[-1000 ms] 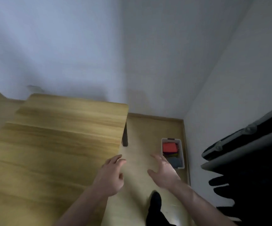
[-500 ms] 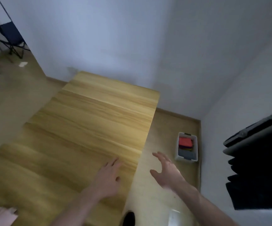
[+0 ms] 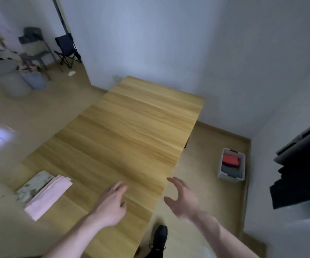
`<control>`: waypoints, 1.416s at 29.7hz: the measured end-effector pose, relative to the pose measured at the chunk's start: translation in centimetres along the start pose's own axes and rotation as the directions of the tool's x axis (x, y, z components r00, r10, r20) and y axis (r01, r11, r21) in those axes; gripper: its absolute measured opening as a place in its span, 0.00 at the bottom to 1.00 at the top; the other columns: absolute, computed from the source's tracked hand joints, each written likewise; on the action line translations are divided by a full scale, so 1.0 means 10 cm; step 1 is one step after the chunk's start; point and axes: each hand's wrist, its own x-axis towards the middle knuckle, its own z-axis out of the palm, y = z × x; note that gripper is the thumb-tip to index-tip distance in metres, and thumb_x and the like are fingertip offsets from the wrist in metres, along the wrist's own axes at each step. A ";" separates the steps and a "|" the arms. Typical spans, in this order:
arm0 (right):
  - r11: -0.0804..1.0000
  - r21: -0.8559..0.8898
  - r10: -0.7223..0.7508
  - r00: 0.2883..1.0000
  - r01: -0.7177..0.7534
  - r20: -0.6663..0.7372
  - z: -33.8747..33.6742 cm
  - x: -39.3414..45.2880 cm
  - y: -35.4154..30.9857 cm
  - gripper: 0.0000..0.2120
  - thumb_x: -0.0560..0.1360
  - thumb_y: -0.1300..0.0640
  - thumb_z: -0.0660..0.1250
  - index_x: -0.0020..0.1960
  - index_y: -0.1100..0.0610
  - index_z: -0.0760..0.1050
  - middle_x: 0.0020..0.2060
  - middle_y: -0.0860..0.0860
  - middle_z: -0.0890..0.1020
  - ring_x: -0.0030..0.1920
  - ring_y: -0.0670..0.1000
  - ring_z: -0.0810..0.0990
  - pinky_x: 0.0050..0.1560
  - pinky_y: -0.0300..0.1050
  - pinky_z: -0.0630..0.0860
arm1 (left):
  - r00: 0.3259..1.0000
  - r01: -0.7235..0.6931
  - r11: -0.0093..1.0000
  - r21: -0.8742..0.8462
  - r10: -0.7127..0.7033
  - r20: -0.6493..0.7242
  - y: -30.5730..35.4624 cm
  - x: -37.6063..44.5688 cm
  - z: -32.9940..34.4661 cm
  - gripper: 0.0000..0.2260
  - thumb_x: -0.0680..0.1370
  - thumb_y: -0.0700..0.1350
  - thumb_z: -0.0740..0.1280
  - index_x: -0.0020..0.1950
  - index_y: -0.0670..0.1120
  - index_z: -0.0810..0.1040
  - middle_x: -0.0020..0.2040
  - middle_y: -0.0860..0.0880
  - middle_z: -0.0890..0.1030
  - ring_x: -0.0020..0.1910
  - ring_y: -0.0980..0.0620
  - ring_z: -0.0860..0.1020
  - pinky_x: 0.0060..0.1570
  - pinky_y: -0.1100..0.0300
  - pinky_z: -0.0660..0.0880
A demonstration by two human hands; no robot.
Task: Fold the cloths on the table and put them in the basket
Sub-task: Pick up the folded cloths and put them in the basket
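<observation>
Hands first: both are empty, the left hand (image 3: 111, 205) hovering over the near part of the bench (image 3: 131, 131) with fingers relaxed and loosely spread, the right hand (image 3: 183, 199) wide, fingers splayed, off the bench's right edge above the floor.

Judging by the layout, the step in hand is fetching the next cloth. 2 pieces lie at the bench's near-left corner: a pink cloth (image 3: 48, 196), flat and apparently doubled over, overlapping a pale patterned cloth (image 3: 33, 185) on its left. Both sit well to the left of the left hand and farther still from the right.

To do it well, reach left, draw the pink cloth toward the open middle of the bench, and square its edges before creasing, so the bundle stays compact.

The basket (image 3: 231, 176) stands on the floor right of the bench, beyond the right hand, already holding a red cloth (image 3: 230, 159) and a grey cloth (image 3: 230, 170).
</observation>
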 end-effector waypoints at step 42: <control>0.763 0.358 0.436 0.837 -0.539 0.330 3.81 1.58 -2.90 0.35 0.79 0.48 0.67 0.80 0.57 0.57 0.75 0.54 0.70 0.67 0.54 0.75 0.60 0.44 0.74 | 0.859 0.511 0.844 -0.160 -0.500 0.108 -4.72 0.56 -1.34 0.27 0.77 0.48 0.67 0.76 0.50 0.66 0.72 0.45 0.70 0.59 0.43 0.78 0.55 0.52 0.79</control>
